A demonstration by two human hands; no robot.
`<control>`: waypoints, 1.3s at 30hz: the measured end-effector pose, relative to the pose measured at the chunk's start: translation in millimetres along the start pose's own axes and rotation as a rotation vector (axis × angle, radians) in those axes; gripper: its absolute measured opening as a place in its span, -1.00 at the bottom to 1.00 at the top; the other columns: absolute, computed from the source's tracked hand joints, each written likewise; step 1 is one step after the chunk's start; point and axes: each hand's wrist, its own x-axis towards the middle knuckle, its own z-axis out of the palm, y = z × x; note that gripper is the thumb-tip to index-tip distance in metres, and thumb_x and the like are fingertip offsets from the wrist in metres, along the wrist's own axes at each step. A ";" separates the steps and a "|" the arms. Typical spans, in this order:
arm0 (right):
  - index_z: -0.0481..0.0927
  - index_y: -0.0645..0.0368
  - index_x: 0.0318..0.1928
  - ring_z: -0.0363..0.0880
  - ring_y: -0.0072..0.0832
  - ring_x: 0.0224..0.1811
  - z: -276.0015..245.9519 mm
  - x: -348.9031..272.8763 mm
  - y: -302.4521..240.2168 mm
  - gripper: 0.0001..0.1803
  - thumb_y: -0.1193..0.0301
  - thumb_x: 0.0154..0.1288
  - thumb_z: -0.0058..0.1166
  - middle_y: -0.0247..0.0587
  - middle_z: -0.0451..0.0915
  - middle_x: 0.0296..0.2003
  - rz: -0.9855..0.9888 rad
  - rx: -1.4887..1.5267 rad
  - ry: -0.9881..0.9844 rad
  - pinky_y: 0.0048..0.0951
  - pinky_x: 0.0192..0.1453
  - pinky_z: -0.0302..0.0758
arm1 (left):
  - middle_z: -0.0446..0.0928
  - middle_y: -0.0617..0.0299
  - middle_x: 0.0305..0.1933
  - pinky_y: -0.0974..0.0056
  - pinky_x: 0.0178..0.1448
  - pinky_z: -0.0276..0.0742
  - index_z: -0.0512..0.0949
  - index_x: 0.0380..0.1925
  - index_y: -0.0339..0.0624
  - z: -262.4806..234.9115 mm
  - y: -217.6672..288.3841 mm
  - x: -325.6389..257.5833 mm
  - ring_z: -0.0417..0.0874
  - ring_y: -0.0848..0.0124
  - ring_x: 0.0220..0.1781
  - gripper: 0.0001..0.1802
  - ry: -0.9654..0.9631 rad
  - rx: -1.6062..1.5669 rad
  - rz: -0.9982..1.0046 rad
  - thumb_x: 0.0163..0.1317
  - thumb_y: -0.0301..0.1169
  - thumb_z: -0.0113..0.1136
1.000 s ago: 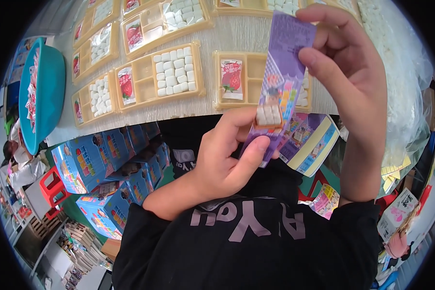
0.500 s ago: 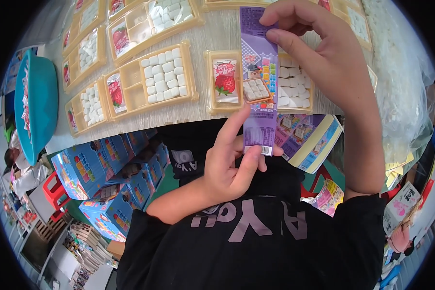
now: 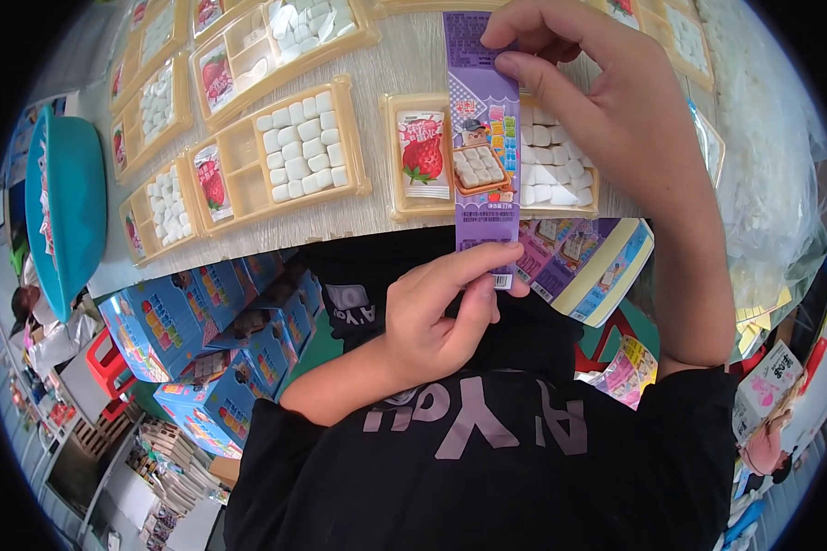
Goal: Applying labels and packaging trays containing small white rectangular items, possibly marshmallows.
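Both hands are holding a purple strip (image 3: 482, 101) upright at centre — creasing or slipping is looking like the main risk.
The right hand's (image 3: 616, 83) fingers are pinching its top, upper centre, and the left hand's (image 3: 436, 308) are gripping its bottom end, below the desk's (image 3: 390, 60) edge; it is crossing in front of a tray (image 3: 395, 204) — uneven pulling could be bending it, and a loose pinch could be dropping it onto the printed sheets (image 3: 606, 275).

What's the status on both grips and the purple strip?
Right grip pinching purple strip near its top. Left grip on its lower end. Purple strip partly hiding beige tray behind.
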 end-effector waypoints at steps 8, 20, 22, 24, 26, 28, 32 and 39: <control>0.57 0.26 -0.17 0.62 -0.14 -0.19 3.9 2.0 3.6 -0.85 0.54 0.26 0.17 -0.05 0.63 -0.27 -0.095 -0.158 0.007 -0.26 -0.08 0.54 | 0.68 -0.02 -0.25 0.48 -0.35 0.52 0.43 0.18 -0.42 2.0 -2.6 -0.9 0.57 0.55 -0.48 -0.67 0.027 -0.035 -0.064 0.49 -0.56 -0.11; 0.61 0.22 -0.10 0.57 -0.13 -0.13 13.0 -9.7 12.1 -0.75 0.39 0.25 0.23 -0.14 0.60 -0.23 -0.266 -0.412 0.056 -0.26 -0.01 0.47 | 0.68 -0.05 -0.22 0.45 -0.33 0.54 0.44 0.10 -0.41 0.5 -14.4 -4.0 0.58 0.52 -0.47 -0.73 0.012 -0.127 -0.113 0.50 -0.50 -0.10; 0.60 0.22 -0.08 0.56 -0.13 -0.11 16.5 -16.9 10.1 -0.71 0.37 0.22 0.26 -0.15 0.60 -0.19 -0.273 -0.396 0.062 -0.24 -0.01 0.47 | 0.68 -0.06 -0.21 0.43 -0.32 0.55 0.44 0.09 -0.41 -1.8 -16.8 -6.9 0.59 0.51 -0.46 -0.73 -0.011 -0.138 -0.103 0.50 -0.50 -0.10; 0.60 0.22 -0.07 0.56 -0.13 -0.09 21.7 -25.1 6.2 -0.67 0.34 0.19 0.29 -0.16 0.60 -0.16 -0.279 -0.379 0.068 -0.22 0.00 0.46 | 0.68 -0.10 -0.18 0.41 -0.30 0.57 0.43 0.09 -0.41 -3.4 -17.8 -9.7 0.61 0.48 -0.43 -0.72 -0.064 -0.197 -0.085 0.50 -0.47 -0.09; 0.60 0.20 -0.04 0.54 -0.13 -0.04 26.7 -31.2 1.5 -0.60 0.29 0.15 0.34 -0.17 0.58 -0.09 -0.280 -0.463 0.105 -0.20 0.03 0.44 | 0.68 -0.17 -0.13 0.37 -0.28 0.59 0.46 0.06 -0.42 -4.3 -20.1 -12.5 0.63 0.43 -0.41 -0.73 -0.069 -0.233 -0.098 0.49 -0.46 -0.05; 0.59 0.20 -0.02 0.53 -0.14 -0.03 29.7 -35.1 3.3 -0.57 0.28 0.13 0.35 -0.17 0.57 -0.08 -0.274 -0.448 0.101 -0.20 0.04 0.44 | 0.67 -0.26 -0.07 0.31 -0.28 0.61 0.53 -0.01 -0.40 -6.0 -24.2 -14.1 0.70 0.34 -0.36 -0.73 -0.110 -0.260 -0.004 0.47 -0.39 0.02; 0.58 0.20 0.03 0.52 -0.12 -0.01 31.5 -36.6 2.4 -0.51 0.29 0.10 0.38 -0.15 0.56 -0.06 -0.269 -0.372 0.080 -0.20 0.06 0.44 | 0.58 -0.41 0.09 0.23 -0.23 0.62 0.60 -0.07 -0.31 -13.0 -37.6 -24.5 0.75 0.20 -0.27 -0.64 -0.215 -0.435 -0.048 0.48 -0.21 0.02; 0.58 0.20 0.05 0.52 -0.10 0.01 31.7 -39.5 4.2 -0.49 0.29 0.10 0.39 -0.12 0.56 -0.04 -0.260 -0.298 0.075 -0.21 0.12 0.45 | 0.56 -0.27 0.05 0.17 -0.07 0.60 0.44 -0.04 -0.35 -20.7 -53.8 -51.4 0.73 0.08 -0.16 -0.35 0.069 -0.813 -0.388 0.39 0.15 0.02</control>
